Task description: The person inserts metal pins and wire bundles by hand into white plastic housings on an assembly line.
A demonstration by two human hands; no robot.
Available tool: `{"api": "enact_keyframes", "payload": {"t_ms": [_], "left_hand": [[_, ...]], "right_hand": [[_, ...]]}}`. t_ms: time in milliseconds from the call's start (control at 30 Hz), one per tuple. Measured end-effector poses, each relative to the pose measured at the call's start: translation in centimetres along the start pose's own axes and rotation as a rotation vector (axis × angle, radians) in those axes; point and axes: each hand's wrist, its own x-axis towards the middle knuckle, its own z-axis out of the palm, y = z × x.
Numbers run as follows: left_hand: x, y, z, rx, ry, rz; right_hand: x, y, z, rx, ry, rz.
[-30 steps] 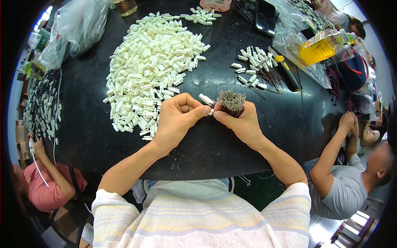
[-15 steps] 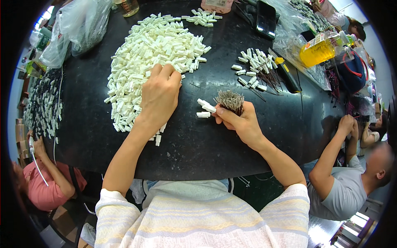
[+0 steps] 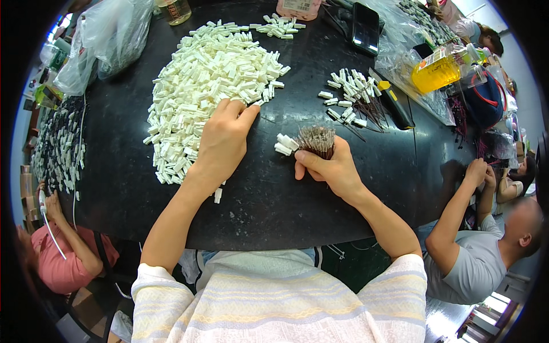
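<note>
My left hand (image 3: 225, 136) rests at the right edge of a large pile of white plastic connector housings (image 3: 211, 68), its fingers curled in. One small white housing (image 3: 258, 104) shows at those fingertips. My right hand (image 3: 330, 167) is closed around a bundle of thin dark wires (image 3: 316, 140), their metal ends pointing up and away from me. A few white connector housings (image 3: 285, 144) stick out to the left of this bundle, next to my right thumb; how they are attached is hidden.
Right of the bundle lie wires with white housings (image 3: 351, 91) and a yellow-black utility knife (image 3: 394, 104). Beyond are a phone (image 3: 365, 28) and a bottle of yellow liquid (image 3: 437, 71). A plastic bag (image 3: 111, 40) sits far left. Co-workers sit at both sides.
My left hand has shifted slightly right, its fingertips now at the pile's edge. The white housings beside the wire bundle have turned and drawn closer together. My right hand has barely moved.
</note>
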Motion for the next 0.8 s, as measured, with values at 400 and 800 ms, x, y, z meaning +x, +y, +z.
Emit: {"api": "enact_keyframes", "payload": {"t_ms": [400, 800], "left_hand": [[-0.3, 2.5, -1.3, -1.478, -0.104, -0.720], [-0.8, 3.6, -0.9, -1.377, -0.109, -0.679]], "right_hand": [[-0.1, 0.4, 0.5, -0.033, 0.108, -0.117], [-0.1, 0.3, -0.1, 0.086, 0.079, -0.048]]}}
